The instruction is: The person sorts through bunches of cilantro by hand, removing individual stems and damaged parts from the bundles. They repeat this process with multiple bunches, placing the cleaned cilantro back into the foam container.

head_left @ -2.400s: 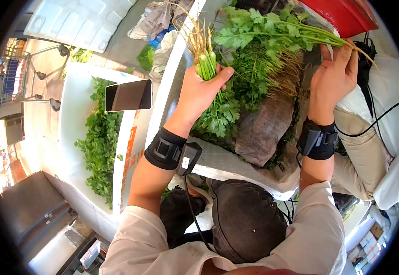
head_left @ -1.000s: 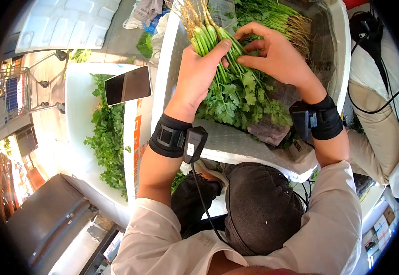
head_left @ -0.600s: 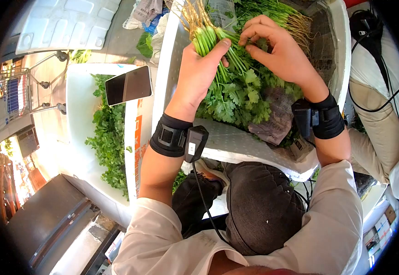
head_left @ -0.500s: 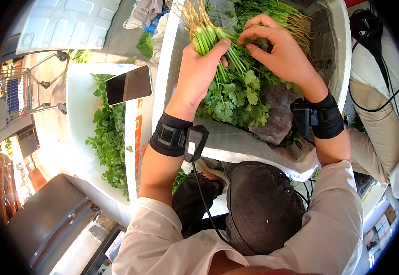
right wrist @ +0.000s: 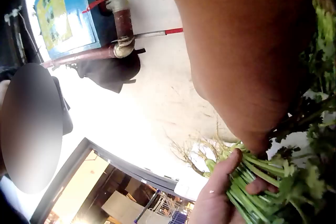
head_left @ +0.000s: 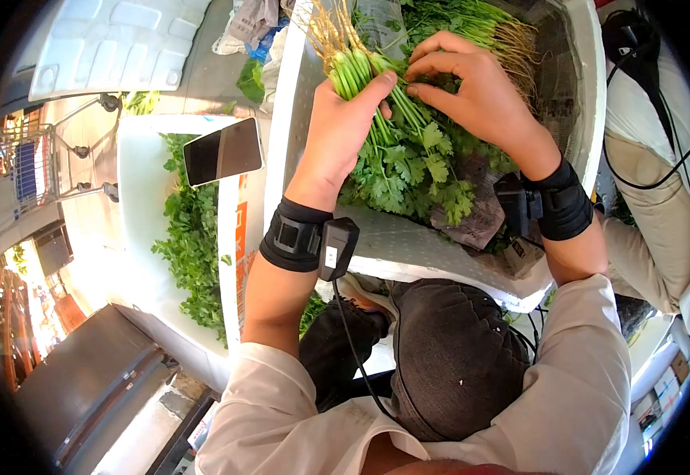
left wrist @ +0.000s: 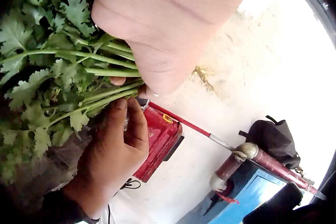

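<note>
Left hand (head_left: pixel 345 119) grips a bunch of leafy herbs (head_left: pixel 396 170), fingers wrapped round the stems, thumb laid across them. Bunch is held over a white foam box (head_left: pixel 432 261), pale roots (head_left: pixel 329 36) pointing up and away past the fist, leaves hanging down toward the near wall.

Right hand (head_left: pixel 484 99) is just beside it, fingers bent, thumb and fingertips at the stems; left wrist view shows the fingertips at the stems' edge. Can't tell if that grip pinches a stem. Black straps (head_left: pixel 289 235) with small devices on both wrists.

Inside the foam box: more rooted herbs (head_left: pixel 511 36) beyond the right hand, roots to the right, plus a crumpled grey sheet (head_left: pixel 472 206) below the bunch.

Left of that, a second white box (head_left: pixel 135 158) with loose greens (head_left: pixel 190 245) in it; phone (head_left: pixel 222 152) lies across its top edge, screen up, orange marking (head_left: pixel 240 245) on the side below.

Farther out: shopping cart (head_left: pixel 24 174), pale molded panel (head_left: pixel 119 39), grey-brown case (head_left: pixel 91 376). Person's dark-clad knee (head_left: pixel 456 356) below the foam box. Left wrist view adds a red case (left wrist: pixel 157 140), a dark bag (left wrist: pixel 273 137) and something blue (left wrist: pixel 252 187).
</note>
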`<state>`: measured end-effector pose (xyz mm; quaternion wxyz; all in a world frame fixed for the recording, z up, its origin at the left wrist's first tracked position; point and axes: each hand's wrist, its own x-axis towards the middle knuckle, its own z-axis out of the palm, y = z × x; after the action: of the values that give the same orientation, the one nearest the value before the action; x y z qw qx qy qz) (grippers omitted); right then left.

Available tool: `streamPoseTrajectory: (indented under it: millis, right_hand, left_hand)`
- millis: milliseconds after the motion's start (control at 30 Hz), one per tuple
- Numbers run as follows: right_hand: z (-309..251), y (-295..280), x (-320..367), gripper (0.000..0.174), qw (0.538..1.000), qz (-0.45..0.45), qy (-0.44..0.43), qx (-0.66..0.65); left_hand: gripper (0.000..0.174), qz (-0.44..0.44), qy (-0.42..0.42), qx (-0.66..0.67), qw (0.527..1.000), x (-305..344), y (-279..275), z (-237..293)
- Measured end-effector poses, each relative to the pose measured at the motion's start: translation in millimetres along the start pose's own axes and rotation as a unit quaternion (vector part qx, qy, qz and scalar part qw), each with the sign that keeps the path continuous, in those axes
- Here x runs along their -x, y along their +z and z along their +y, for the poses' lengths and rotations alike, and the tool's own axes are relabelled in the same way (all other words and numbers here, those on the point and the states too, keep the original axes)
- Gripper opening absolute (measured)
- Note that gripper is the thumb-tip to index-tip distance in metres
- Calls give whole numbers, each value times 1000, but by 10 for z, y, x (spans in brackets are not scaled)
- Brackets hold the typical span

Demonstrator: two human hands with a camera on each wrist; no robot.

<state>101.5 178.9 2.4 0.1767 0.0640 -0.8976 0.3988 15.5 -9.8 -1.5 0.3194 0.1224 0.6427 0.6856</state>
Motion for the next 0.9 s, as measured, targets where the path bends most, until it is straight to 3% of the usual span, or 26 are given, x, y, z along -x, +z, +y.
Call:
streamPoseTrajectory:
  millis: [200, 333, 533, 633, 700, 900]
  right_hand:
    - [-11, 52, 12, 14, 1000, 26, -2, -15]
    - [-27, 30, 5, 16, 1000, 26, -4, 15]
    - [-100, 4, 23, 16, 996, -52, 67, -5]
    - [-114, 5, 4, 17, 1000, -23, 19, -5]
    - [-88, 16, -5, 17, 996, 33, -69, 37]
    - [-92, -57, 1, 14, 990, 43, -76, 112]
  left_hand:
    - [20, 19, 44, -103, 993, -19, 28, -40]
    - [24, 16, 76, -107, 991, -45, 27, -89]
    - [20, 29, 59, -37, 997, 18, 58, 34]
    - [19, 18, 51, -34, 998, 23, 44, 43]
    - [18, 15, 69, -21, 997, 23, 47, 35]
    - [19, -12, 61, -123, 990, 53, 45, 62]
